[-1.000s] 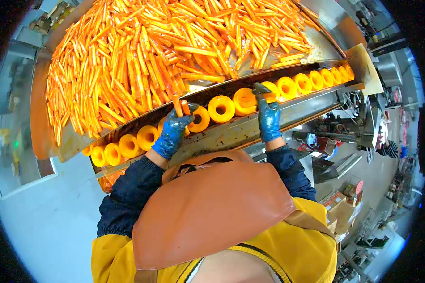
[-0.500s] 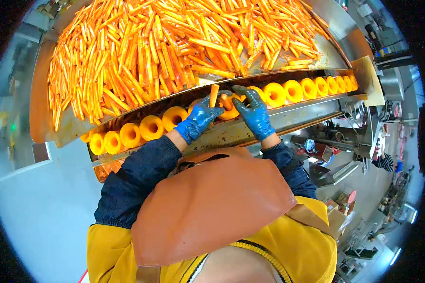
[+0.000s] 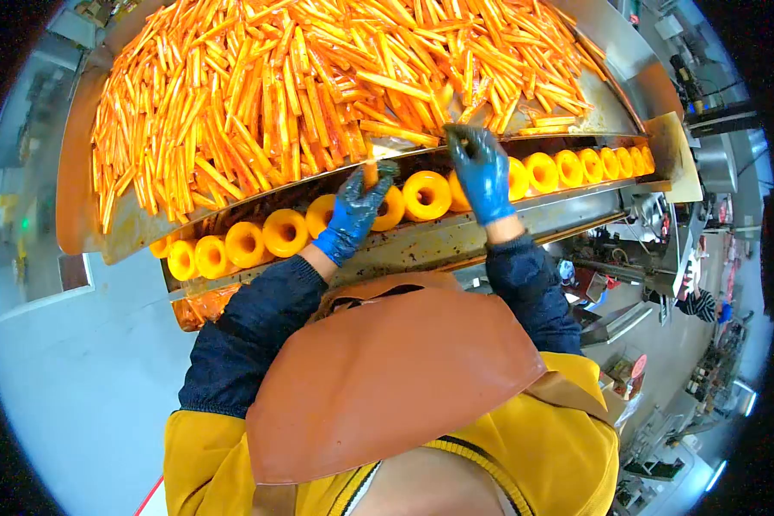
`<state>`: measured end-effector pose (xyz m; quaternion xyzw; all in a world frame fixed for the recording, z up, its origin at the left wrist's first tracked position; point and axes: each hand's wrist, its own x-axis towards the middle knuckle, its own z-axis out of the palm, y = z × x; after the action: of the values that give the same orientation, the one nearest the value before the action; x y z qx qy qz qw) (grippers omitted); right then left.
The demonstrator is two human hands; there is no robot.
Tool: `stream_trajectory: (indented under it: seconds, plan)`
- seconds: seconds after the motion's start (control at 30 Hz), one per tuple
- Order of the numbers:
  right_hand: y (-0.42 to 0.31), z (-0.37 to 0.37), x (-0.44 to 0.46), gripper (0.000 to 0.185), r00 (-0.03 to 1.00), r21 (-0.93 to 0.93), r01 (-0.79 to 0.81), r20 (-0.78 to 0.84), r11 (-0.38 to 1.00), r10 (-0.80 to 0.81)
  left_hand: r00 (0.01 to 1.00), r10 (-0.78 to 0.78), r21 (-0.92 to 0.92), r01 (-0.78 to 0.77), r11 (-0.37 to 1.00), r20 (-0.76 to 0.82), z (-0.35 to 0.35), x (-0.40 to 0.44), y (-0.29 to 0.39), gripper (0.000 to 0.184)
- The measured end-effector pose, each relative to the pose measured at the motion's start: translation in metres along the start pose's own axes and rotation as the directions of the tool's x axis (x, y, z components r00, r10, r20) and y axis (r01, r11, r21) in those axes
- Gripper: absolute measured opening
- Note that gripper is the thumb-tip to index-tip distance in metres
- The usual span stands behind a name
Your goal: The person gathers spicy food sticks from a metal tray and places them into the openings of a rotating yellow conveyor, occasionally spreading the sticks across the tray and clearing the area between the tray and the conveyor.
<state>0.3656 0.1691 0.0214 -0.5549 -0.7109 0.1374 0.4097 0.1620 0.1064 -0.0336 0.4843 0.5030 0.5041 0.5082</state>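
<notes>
My left hand [image 3: 355, 215], in a wet blue glove, is closed around a short orange stick [image 3: 371, 175] that points upward above the row of yellow funnel-like rings. My right hand [image 3: 482, 172], gloved in blue with dark fingertips, is raised at the lower edge of the tray. Its thumb and fingers are curled but apart, and I see nothing held in them. Between the two hands sits a yellow ring [image 3: 426, 195] with a round hole. Beyond them a big pile of glossy orange sticks [image 3: 258, 103] lies in the metal tray [image 3: 615, 110].
More yellow rings [image 3: 244, 244] line a narrow channel to both sides. A metal ledge [image 3: 456, 236] runs along the near side. At the right end stands a pale board [image 3: 675, 155], with machinery farther off. A brown apron [image 3: 396, 378] covers my front.
My right hand has moved up and right, away from the ring, toward the tray edge. My left hand has shifted slightly left and down, still holding a stick.
</notes>
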Motion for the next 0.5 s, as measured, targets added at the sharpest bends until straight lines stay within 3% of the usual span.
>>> stream_trajectory:
  seconds: [0.03,0.07,0.1,0.13,0.17,0.23,0.3,0.33,0.4,0.43,0.47,0.5]
  plan:
    - [0.002,0.0,0.014,0.027,0.999,-0.069,-0.017,0.046,0.997,0.02,0.998,-0.034,0.027,0.032,0.999,0.053,0.003,0.002,-0.001,0.018]
    - [0.002,0.003,0.03,0.027,0.999,-0.071,-0.016,0.05,0.997,0.02,0.99,-0.078,-0.092,0.09,0.992,0.121,0.006,0.003,-0.006,0.024]
    - [0.003,0.007,0.046,0.036,0.99,-0.185,-0.027,0.134,0.982,0.052,0.99,-0.078,-0.096,0.09,0.991,0.119,0.006,0.005,-0.009,0.024]
    - [0.005,0.013,0.06,0.045,0.973,-0.297,-0.026,0.21,0.954,0.092,0.977,0.098,0.116,-0.122,0.986,0.191,0.005,0.007,-0.01,0.028]
    - [0.008,0.024,0.071,0.045,0.974,-0.298,-0.023,0.211,0.954,0.089,0.923,0.248,0.304,-0.337,0.891,0.295,0.004,0.009,-0.012,0.032]
    - [0.01,0.045,0.085,0.057,0.913,-0.397,-0.009,0.37,0.918,0.169,0.911,0.269,0.33,-0.37,0.868,0.314,0.003,0.011,0.02,0.036]
    - [0.003,0.056,0.095,0.053,0.875,-0.453,-0.038,0.416,0.891,0.248,0.923,0.259,0.45,-0.367,0.814,0.286,-0.002,0.018,0.046,0.034]
    - [0.002,0.06,0.101,0.049,0.83,-0.509,-0.06,0.452,0.859,0.326,0.826,0.445,0.431,-0.562,0.706,0.347,-0.011,0.029,0.05,0.035]
    - [0.034,0.071,0.109,0.043,0.789,-0.407,-0.144,0.502,0.902,0.353,0.814,0.472,0.613,-0.571,0.547,0.337,-0.041,0.048,0.059,0.037]
    - [0.048,0.071,0.111,0.039,0.745,-0.305,-0.233,0.554,0.923,0.371,0.836,0.436,0.813,-0.489,0.317,0.332,-0.053,0.055,0.083,0.039]
    - [0.039,0.053,0.11,0.034,0.785,-0.317,-0.138,0.542,0.938,0.299,0.856,0.441,0.913,-0.374,0.165,0.271,-0.074,0.064,0.082,0.047]
    - [0.021,0.032,0.108,0.035,0.713,-0.237,-0.364,0.552,0.901,0.433,0.836,0.488,0.965,-0.255,-0.059,0.251,-0.092,0.068,0.079,0.056]
